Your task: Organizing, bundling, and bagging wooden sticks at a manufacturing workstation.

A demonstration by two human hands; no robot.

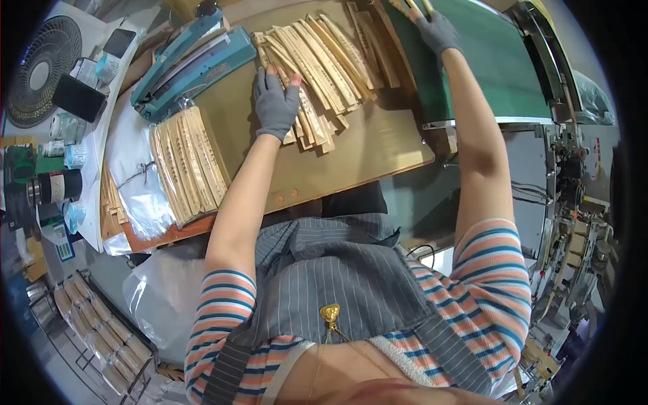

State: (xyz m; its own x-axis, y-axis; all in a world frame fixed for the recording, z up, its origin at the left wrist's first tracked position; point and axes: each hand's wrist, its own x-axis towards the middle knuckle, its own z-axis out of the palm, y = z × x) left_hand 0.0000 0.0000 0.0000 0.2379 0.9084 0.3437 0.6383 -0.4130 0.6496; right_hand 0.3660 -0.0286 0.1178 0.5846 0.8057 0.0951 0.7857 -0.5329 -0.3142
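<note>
Dark pinstriped cloth of the apron (337, 283) lies close below me, a gold pendant (330, 313) hanging over it. Beyond it, my left hand (277, 108), in a grey glove with bare fingertips, rests palm down on the left end of a row of slim tan packets (320, 61). Its fingers are partly spread, thumb well apart from the rest, touching the packets. They lie fanned, side by side, on the brown board (364, 152). My right hand (439, 34), gloved in grey too, is over the green belt (499, 64); slim pale pieces (428, 6) show at its fingertips, cut off by the top edge, so I cannot tell how tightly those fingers close. Left of the row stand a blue device (196, 71) and, nearer me, a clear-wrapped bundle (189, 165) of similar packets.
</note>
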